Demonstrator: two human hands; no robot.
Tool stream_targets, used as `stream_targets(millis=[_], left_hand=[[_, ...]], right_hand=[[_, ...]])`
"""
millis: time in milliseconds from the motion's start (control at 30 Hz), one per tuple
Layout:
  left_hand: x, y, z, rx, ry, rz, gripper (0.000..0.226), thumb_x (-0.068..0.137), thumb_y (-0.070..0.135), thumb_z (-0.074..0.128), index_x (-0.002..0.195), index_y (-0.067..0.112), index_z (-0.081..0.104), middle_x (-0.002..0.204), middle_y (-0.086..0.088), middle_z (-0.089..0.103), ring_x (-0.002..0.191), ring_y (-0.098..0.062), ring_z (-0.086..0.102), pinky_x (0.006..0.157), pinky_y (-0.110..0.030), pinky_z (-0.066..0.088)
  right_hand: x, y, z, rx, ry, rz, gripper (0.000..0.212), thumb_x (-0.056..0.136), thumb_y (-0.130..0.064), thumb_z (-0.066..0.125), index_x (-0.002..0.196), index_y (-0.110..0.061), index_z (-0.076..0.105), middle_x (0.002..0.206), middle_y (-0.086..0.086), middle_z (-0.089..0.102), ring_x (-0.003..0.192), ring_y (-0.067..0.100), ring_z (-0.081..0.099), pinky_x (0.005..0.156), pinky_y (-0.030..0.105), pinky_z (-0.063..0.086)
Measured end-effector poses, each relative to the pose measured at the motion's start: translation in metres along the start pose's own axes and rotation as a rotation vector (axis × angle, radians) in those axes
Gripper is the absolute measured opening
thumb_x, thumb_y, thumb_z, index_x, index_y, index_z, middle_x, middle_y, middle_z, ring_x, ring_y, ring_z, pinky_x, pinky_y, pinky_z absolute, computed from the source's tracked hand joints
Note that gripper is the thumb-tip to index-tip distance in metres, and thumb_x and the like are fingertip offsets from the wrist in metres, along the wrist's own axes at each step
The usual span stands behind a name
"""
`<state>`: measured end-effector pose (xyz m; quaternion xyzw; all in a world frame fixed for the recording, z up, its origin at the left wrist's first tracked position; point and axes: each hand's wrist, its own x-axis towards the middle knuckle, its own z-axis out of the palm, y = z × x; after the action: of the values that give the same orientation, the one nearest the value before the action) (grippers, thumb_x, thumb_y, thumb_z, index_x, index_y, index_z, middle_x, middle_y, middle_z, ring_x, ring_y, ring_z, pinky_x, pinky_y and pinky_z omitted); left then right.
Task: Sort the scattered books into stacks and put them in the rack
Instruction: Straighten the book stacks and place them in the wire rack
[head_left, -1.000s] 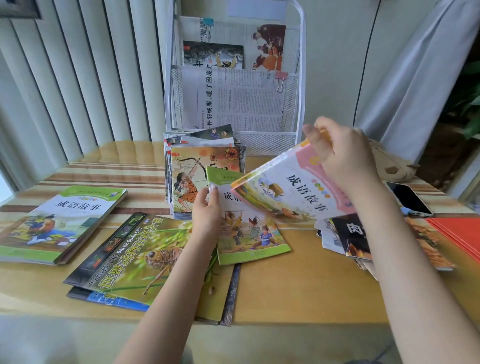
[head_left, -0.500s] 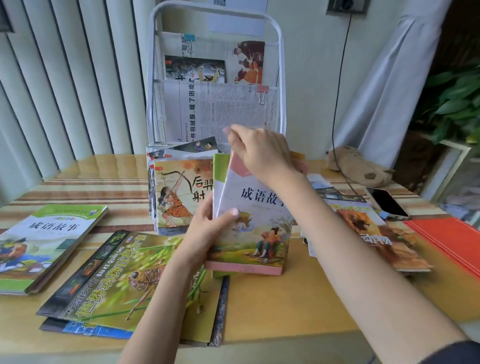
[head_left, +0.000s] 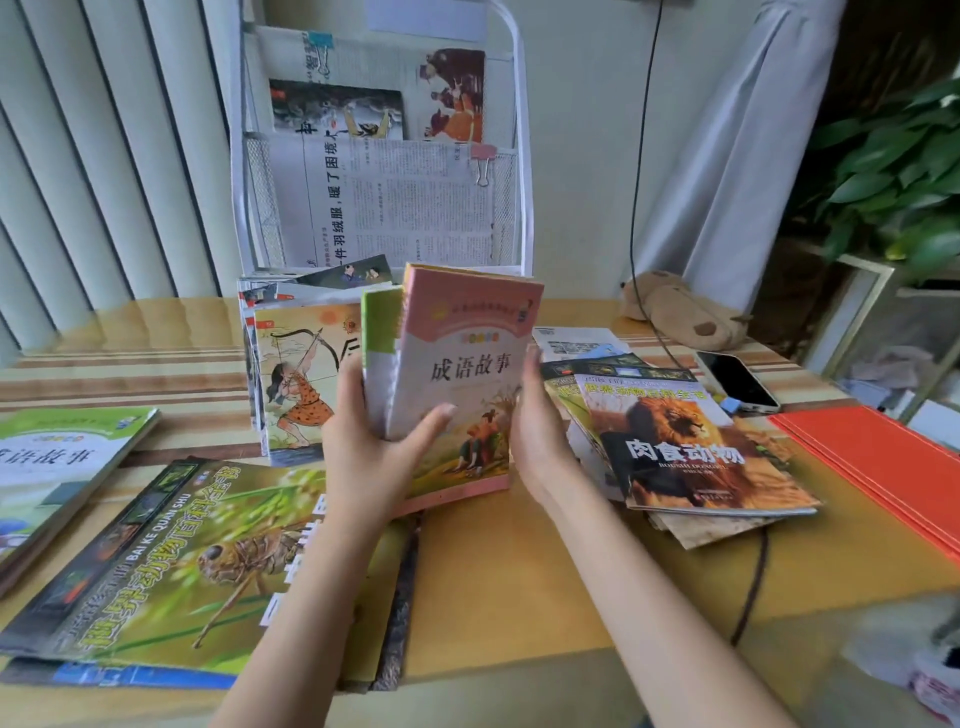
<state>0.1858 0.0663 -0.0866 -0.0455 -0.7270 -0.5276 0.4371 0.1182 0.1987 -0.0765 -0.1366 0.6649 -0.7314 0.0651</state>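
Item: thin pink-covered paperback storybook (head_left: 457, 384), upright on yellow wooden table (head_left: 519, 571) w/ green-covered paperback (head_left: 381, 332) behind. Left hand (head_left: 374, 441) grips both; right hand (head_left: 537, 431) flat vs. edge. Light, floppy, glossy, prob. slippery; hold by side edges.

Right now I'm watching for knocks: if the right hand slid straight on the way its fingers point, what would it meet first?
The right hand points away, toward the wall. Past the pink book, the white rack probably comes first, though depth is unclear.

Green book (head_left: 382, 332) mostly behind pink book (head_left: 457, 374)
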Motion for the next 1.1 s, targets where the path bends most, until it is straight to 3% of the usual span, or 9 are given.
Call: stream_targets(millis=[100, 200, 367, 533, 667, 767, 867, 967, 1100], left_hand=[[-0.004, -0.004, 0.0, 0.114, 0.066, 0.088, 0.077, 0.07, 0.057, 0.067, 0.125, 0.024, 0.025, 0.098, 0.015, 0.061, 0.077, -0.015, 0.067, 0.057, -0.031, 0.054], [-0.01, -0.002, 0.001, 0.287, 0.052, 0.19, 0.081, 0.074, 0.074, 0.051, 0.131, 0.024, 0.023, 0.104, 0.005, 0.057, 0.071, -0.013, 0.059, 0.055, -0.02, 0.045], [-0.018, 0.005, 0.013, 0.341, -0.022, 0.222, 0.076, 0.071, 0.057, 0.062, 0.135, 0.049, 0.021, 0.096, 0.003, 0.072, 0.069, -0.015, 0.07, 0.059, -0.026, 0.054], [-0.008, -0.006, 0.01, 0.163, 0.085, -0.073, 0.054, 0.079, 0.033, 0.07, 0.123, 0.039, 0.038, 0.086, 0.021, 0.065, 0.073, -0.012, 0.07, 0.059, -0.036, 0.058], [0.011, 0.012, 0.002, -0.014, 0.287, -0.165, 0.04, 0.081, 0.016, 0.074, 0.107, 0.03, 0.048, 0.087, 0.026, 0.064, 0.075, 0.008, 0.064, 0.065, -0.024, 0.057], [0.028, 0.017, -0.043, -0.102, 0.458, -0.278, 0.031, 0.081, 0.015, 0.074, 0.098, 0.03, 0.052, 0.093, 0.011, 0.066, 0.081, -0.001, 0.064, 0.073, -0.026, 0.055], [0.049, 0.012, -0.12, -0.093, 0.416, -0.447, 0.026, 0.083, 0.017, 0.072, 0.103, 0.02, 0.056, 0.09, 0.001, 0.071, 0.07, -0.006, 0.068, 0.063, -0.024, 0.057], [0.061, 0.003, -0.21, 0.02, 0.308, -0.725, 0.016, 0.089, 0.027, 0.063, 0.098, 0.016, 0.056, 0.055, 0.009, 0.068, 0.042, -0.002, 0.061, 0.04, -0.017, 0.05], [0.072, -0.016, -0.293, 0.378, 0.208, -0.818, 0.04, 0.085, 0.03, 0.069, 0.117, 0.009, 0.058, 0.084, -0.007, 0.068, 0.052, -0.013, 0.065, 0.041, -0.017, 0.051]], right_hand=[[-0.011, 0.012, 0.009, -0.016, 0.095, -0.078, 0.063, 0.089, -0.06, 0.031, 0.146, -0.035, 0.021, 0.144, -0.023, 0.028, 0.128, -0.004, 0.028, 0.108, 0.024, 0.022], [-0.011, 0.016, 0.007, -0.009, 0.049, -0.151, 0.046, 0.096, -0.042, 0.036, 0.141, -0.038, 0.022, 0.128, -0.034, 0.032, 0.113, -0.019, 0.036, 0.09, 0.002, 0.032], [-0.003, 0.022, 0.007, 0.013, 0.114, -0.233, 0.053, 0.089, -0.058, 0.042, 0.135, -0.033, 0.035, 0.124, -0.017, 0.056, 0.11, -0.006, 0.053, 0.088, 0.021, 0.047], [-0.005, 0.031, 0.008, 0.016, 0.106, -0.289, 0.047, 0.096, -0.034, 0.045, 0.14, -0.04, 0.03, 0.14, -0.017, 0.043, 0.118, -0.013, 0.044, 0.093, 0.013, 0.04], [-0.001, 0.038, 0.009, -0.033, -0.041, -0.204, 0.062, 0.093, -0.055, 0.033, 0.146, -0.047, 0.002, 0.153, -0.009, 0.022, 0.131, 0.003, 0.035, 0.105, 0.037, 0.035], [0.004, 0.041, 0.011, -0.106, -0.062, -0.184, 0.073, 0.081, -0.075, 0.031, 0.143, -0.053, 0.0, 0.143, 0.0, 0.039, 0.099, 0.004, 0.063, 0.092, 0.039, 0.046], [0.005, 0.042, 0.015, -0.102, -0.079, -0.179, 0.065, 0.09, -0.06, 0.039, 0.143, -0.051, 0.003, 0.146, 0.003, 0.041, 0.094, 0.012, 0.066, 0.09, 0.035, 0.049], [0.007, 0.044, 0.015, -0.111, -0.085, -0.166, 0.054, 0.096, -0.041, 0.04, 0.134, -0.059, 0.006, 0.144, 0.006, 0.043, 0.086, 0.011, 0.069, 0.101, 0.047, 0.043], [0.008, 0.045, 0.014, -0.118, -0.071, -0.143, 0.053, 0.097, -0.035, 0.043, 0.135, -0.057, 0.014, 0.138, 0.004, 0.048, 0.088, 0.013, 0.069, 0.102, 0.048, 0.042]])
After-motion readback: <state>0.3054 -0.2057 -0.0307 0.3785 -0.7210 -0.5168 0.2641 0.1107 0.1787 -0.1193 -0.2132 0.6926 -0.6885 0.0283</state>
